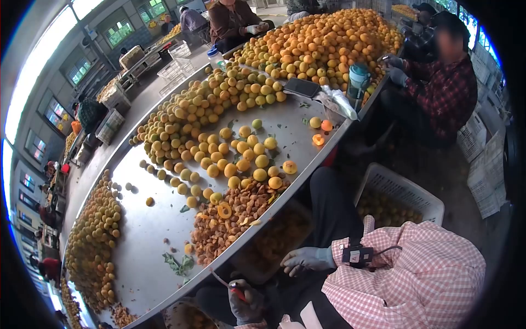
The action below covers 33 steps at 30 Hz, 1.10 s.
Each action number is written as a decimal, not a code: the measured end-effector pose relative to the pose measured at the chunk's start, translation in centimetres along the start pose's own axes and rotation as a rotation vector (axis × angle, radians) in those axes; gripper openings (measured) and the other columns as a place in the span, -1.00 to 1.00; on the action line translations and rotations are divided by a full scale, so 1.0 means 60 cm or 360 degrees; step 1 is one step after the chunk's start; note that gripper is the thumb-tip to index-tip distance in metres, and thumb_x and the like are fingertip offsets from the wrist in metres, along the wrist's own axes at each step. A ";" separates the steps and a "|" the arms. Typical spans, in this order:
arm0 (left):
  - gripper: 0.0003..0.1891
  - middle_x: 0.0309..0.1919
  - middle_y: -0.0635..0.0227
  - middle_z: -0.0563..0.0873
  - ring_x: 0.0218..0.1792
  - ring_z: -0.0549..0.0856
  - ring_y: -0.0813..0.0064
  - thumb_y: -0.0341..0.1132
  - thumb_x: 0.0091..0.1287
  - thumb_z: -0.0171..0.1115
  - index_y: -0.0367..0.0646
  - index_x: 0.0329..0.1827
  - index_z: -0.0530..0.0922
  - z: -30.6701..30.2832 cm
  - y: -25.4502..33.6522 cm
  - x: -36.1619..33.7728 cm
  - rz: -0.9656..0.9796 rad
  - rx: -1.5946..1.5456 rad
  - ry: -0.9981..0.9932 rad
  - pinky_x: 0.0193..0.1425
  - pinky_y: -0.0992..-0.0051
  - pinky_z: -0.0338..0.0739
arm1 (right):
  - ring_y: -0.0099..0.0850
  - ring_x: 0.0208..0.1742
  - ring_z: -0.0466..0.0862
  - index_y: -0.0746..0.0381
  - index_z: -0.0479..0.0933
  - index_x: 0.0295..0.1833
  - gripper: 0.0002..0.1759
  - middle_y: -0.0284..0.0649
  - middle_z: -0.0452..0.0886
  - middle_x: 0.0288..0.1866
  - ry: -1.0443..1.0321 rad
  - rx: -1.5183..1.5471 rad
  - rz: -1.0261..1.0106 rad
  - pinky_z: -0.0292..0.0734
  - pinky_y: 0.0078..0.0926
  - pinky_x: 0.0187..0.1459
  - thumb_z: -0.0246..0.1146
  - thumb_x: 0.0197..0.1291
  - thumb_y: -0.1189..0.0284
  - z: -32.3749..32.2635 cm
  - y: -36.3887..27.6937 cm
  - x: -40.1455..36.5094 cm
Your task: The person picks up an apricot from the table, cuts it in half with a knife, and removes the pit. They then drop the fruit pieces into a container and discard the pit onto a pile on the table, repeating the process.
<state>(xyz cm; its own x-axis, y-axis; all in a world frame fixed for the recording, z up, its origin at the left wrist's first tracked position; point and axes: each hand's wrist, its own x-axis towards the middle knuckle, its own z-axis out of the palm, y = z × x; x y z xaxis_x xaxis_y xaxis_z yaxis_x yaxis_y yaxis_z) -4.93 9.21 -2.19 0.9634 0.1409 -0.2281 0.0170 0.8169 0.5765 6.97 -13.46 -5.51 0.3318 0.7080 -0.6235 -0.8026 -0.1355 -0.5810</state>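
Note:
Below the table edge, my left hand [246, 302] in a grey glove is closed around a red-handled knife [238, 292], its thin blade pointing up and left. My right hand [307, 260], also gloved, hangs over my lap with its fingers loosely curled and apart; nothing shows in it. Nearest to both on the metal table [148, 230] is a heap of brown pits [219, 233], with a cut orange fruit half [224, 210] on top. Yellow-orange fruits [189, 120] spread behind the pits. A crate of fruit pieces [276, 241] is partly hidden under the table edge.
A white crate [397, 192] with fruit stands on the floor at the right. A co-worker in a checked shirt [444, 93] sits beyond it. A teal bottle [358, 82] and a dark phone [301, 88] lie near the big fruit pile [323, 41].

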 end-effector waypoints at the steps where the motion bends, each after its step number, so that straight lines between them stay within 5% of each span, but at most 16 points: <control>1: -0.59 -0.62 0.49 0.42 -0.76 0.33 0.64 0.04 0.40 0.07 -0.09 0.08 0.46 0.009 0.005 0.002 -0.0007 0.0101 -0.0032 -0.71 0.57 0.23 | -0.42 -0.02 0.63 0.35 0.37 0.24 -0.48 -0.13 0.58 0.04 -0.0036 -0.0080 0.0016 0.49 -0.51 0.08 0.16 0.34 0.20 0.002 -0.003 0.000; 5: -0.59 -0.65 0.46 0.44 -0.74 0.39 0.58 0.02 0.39 0.10 -0.12 0.06 0.45 0.010 0.039 0.030 -0.0025 0.0275 -0.0030 -0.70 0.57 0.23 | -0.50 -0.03 0.62 0.32 0.40 0.21 -0.53 -0.21 0.59 0.00 -0.0200 -0.0280 -0.0086 0.48 -0.53 0.07 0.16 0.34 0.23 -0.003 -0.029 0.006; 9: -0.58 -0.61 0.46 0.44 -0.72 0.35 0.61 0.01 0.41 0.07 -0.15 0.09 0.44 -0.020 0.070 0.083 -0.0063 0.0091 -0.0056 -0.66 0.60 0.24 | -0.56 -0.14 0.58 0.25 0.50 0.09 -0.65 -0.28 0.62 -0.12 -0.0008 -0.0550 -0.0590 0.51 -0.57 -0.04 0.23 0.30 0.27 -0.013 -0.132 0.030; 13: -0.60 -0.64 0.52 0.39 -0.75 0.29 0.68 -0.02 0.43 0.05 -0.16 0.07 0.50 -0.067 0.068 0.130 0.0048 -0.0221 0.0008 -0.70 0.65 0.19 | -0.35 -0.11 0.64 0.24 0.50 0.10 -0.63 -0.20 0.65 -0.07 0.0300 -0.1309 -0.1206 0.52 -0.43 -0.05 0.25 0.22 0.33 0.016 -0.270 0.089; 16: -0.61 -0.64 0.54 0.36 -0.77 0.25 0.68 -0.02 0.43 0.06 -0.14 0.08 0.50 -0.061 0.064 0.150 0.0057 -0.0259 0.0056 -0.71 0.62 0.16 | -0.16 0.01 0.58 0.16 0.56 0.06 -0.58 -0.12 0.60 -0.01 0.0671 -0.2260 -0.1333 0.43 -0.19 0.06 0.31 0.05 0.27 0.051 -0.332 0.150; 20: -0.61 -0.64 0.53 0.37 -0.76 0.26 0.67 0.00 0.41 0.08 -0.12 0.06 0.50 -0.051 0.062 0.142 0.0090 0.0013 0.0110 -0.71 0.62 0.15 | -0.11 -0.13 0.63 0.11 0.55 -0.06 -0.70 -0.18 0.62 -0.14 0.0743 -0.3092 -0.1141 0.47 -0.16 -0.11 0.22 0.03 0.37 0.058 -0.330 0.267; 25: -0.63 -0.64 0.50 0.39 -0.76 0.31 0.65 -0.03 0.41 0.10 -0.14 0.05 0.48 -0.047 0.074 0.142 0.0143 0.0311 0.0134 -0.73 0.60 0.16 | -0.13 -0.12 0.63 0.11 0.53 0.00 -0.67 -0.16 0.60 -0.11 0.0468 -0.3100 -0.1312 0.46 -0.13 -0.07 0.16 0.06 0.45 0.052 -0.320 0.280; 27: -0.64 -0.64 0.48 0.41 -0.77 0.33 0.64 -0.05 0.40 0.12 -0.15 0.04 0.48 -0.048 0.076 0.148 0.0134 0.0307 0.0110 -0.73 0.59 0.19 | -0.11 -0.11 0.62 0.12 0.52 0.05 -0.62 -0.15 0.59 -0.08 0.0124 -0.2473 -0.1800 0.48 -0.16 0.00 0.17 0.06 0.49 0.036 -0.327 0.286; 32: -0.64 -0.61 0.44 0.48 -0.70 0.40 0.64 -0.16 0.33 0.19 -0.25 0.03 0.49 -0.040 0.071 0.148 0.0027 0.0359 0.0185 -0.65 0.64 0.26 | -0.32 -0.03 0.63 0.17 0.51 0.13 -0.63 -0.14 0.63 -0.04 0.0352 -0.1741 -0.1356 0.50 -0.45 0.03 0.24 0.19 0.38 0.001 -0.380 0.272; 33: -0.64 -0.58 0.45 0.50 -0.64 0.42 0.66 -0.21 0.31 0.20 -0.29 0.03 0.50 -0.036 0.072 0.146 -0.0040 0.0364 0.0237 -0.57 0.68 0.26 | -0.35 -0.04 0.64 0.20 0.53 0.08 -0.68 -0.15 0.64 -0.06 0.0494 -0.1939 -0.1506 0.50 -0.47 0.02 0.23 0.21 0.39 -0.014 -0.405 0.275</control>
<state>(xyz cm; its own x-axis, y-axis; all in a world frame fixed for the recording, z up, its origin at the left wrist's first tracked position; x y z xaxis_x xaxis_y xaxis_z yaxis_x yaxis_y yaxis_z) 2.99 15.18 -3.39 0.9122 0.2168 -0.3476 0.1167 0.6760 0.7276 32.38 0.91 -2.12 0.6704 0.7126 0.2066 0.5625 -0.3067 -0.7678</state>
